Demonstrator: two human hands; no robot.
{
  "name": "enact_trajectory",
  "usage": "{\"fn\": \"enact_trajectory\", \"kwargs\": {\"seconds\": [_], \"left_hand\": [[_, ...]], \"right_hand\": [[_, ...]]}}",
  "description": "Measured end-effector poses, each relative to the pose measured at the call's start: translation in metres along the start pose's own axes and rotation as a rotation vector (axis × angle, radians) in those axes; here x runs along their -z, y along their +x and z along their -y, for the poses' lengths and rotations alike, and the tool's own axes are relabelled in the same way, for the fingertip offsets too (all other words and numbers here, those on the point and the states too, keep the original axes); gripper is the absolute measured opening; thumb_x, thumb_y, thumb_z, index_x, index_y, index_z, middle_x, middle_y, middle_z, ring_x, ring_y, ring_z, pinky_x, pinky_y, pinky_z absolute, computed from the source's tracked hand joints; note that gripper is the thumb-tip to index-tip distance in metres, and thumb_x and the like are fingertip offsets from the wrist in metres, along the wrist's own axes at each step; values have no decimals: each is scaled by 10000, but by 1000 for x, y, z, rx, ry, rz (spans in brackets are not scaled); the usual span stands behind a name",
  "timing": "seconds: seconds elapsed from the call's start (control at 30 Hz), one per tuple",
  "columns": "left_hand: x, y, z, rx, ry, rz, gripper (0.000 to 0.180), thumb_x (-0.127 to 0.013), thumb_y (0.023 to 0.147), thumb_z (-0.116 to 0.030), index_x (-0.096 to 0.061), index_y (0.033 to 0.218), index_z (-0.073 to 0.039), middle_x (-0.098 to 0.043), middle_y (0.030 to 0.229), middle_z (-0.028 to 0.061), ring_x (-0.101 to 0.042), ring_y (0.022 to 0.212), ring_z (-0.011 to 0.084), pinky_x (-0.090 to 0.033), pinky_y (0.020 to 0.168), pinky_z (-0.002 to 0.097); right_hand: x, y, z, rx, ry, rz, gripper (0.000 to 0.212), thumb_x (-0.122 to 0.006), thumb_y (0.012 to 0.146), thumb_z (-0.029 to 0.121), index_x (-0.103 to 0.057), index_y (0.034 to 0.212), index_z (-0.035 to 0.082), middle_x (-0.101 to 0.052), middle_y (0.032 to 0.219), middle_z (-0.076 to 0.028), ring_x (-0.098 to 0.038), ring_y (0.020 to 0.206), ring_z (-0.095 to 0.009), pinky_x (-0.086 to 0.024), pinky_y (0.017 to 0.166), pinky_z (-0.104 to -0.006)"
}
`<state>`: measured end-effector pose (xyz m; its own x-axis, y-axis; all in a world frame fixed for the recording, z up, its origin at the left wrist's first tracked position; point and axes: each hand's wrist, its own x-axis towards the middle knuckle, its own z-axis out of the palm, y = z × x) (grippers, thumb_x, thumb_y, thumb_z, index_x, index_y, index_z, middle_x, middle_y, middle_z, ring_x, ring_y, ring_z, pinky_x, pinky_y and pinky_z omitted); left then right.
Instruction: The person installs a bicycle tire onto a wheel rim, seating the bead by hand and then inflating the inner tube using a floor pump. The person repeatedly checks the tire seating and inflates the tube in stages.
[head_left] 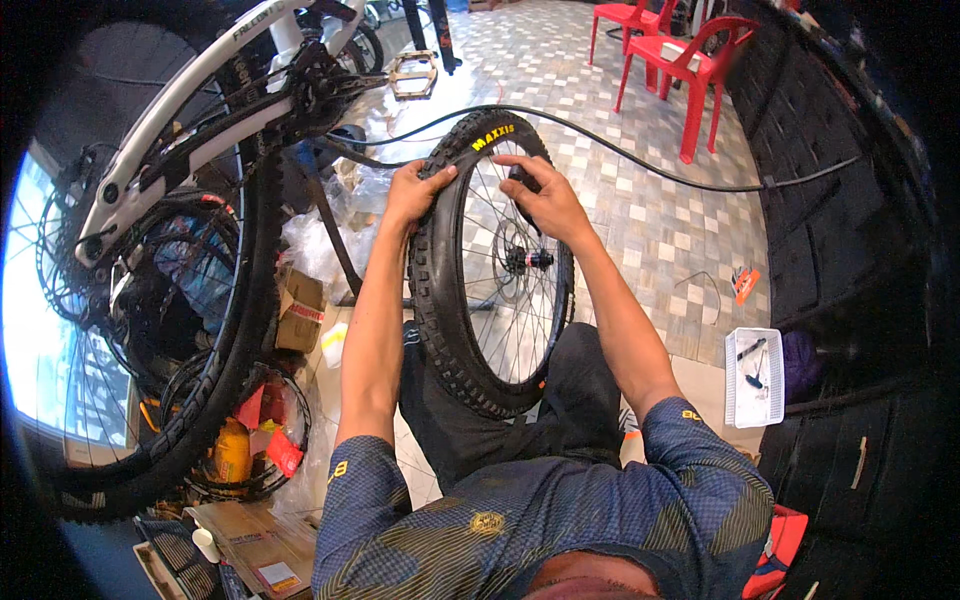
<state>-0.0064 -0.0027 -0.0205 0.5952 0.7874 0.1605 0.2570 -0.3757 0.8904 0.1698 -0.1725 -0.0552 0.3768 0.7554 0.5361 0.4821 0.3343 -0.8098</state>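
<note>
A bicycle wheel with a knobby black tire (432,290) stands upright between my knees, tilted slightly. Its spokes, disc rotor and hub (535,259) face up toward me. My left hand (412,195) is closed round the upper left of the tire, thumb on the sidewall and fingers over the tread. At the upper right of the rim, my right hand (552,208) curls round a small black object (521,186), its index finger stretched toward the tire's inner edge. What that object is stays partly hidden by the fingers.
A white bicycle frame (150,150) with its own wheel stands at left, a pedal (413,76) jutting out. A black hose (620,153) arcs beyond the wheel. Red chairs (690,75) stand far right; a white basket (754,377) of tools lies at right. A cardboard box (299,310) sits left.
</note>
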Motion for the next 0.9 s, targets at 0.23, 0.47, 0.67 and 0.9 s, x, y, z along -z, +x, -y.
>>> {"fn": "enact_trajectory", "kwargs": {"seconds": [0.23, 0.47, 0.67, 0.9], "left_hand": [[10, -5, 2, -43, 41, -26, 507, -826, 807, -357, -706, 1062, 64, -727, 861, 116, -649, 711, 150, -527, 662, 320], [9, -8, 3, -25, 4, -19, 454, -817, 811, -326, -703, 1027, 57, -722, 832, 96, -640, 693, 139, -517, 642, 300], [7, -5, 5, -42, -28, -4, 488, -821, 809, -339, -697, 1056, 64, -728, 859, 105, -647, 707, 141, -521, 653, 299], [11, 5, 15, -32, 5, -19, 668, -835, 797, -383, -635, 1173, 131, -725, 947, 159, -671, 786, 186, -542, 717, 320]], "right_hand": [[-49, 7, -10, -125, 282, 0, 307, -753, 928, 173, -633, 1163, 15, -665, 877, 0, -590, 764, -61, -479, 660, -226], [-62, -3, -14, 4, 269, -16, 233, -708, 962, 147, -623, 1139, 21, -683, 977, -40, -623, 872, -90, -511, 759, -248], [-66, -7, -2, 66, 211, -16, 277, -735, 945, 192, -621, 1131, 22, -699, 974, -59, -655, 874, -111, -538, 775, -278], [-69, -13, 3, 28, 180, 4, 261, -738, 942, 174, -621, 1117, 20, -683, 960, -44, -631, 838, -103, -514, 725, -260]]}}
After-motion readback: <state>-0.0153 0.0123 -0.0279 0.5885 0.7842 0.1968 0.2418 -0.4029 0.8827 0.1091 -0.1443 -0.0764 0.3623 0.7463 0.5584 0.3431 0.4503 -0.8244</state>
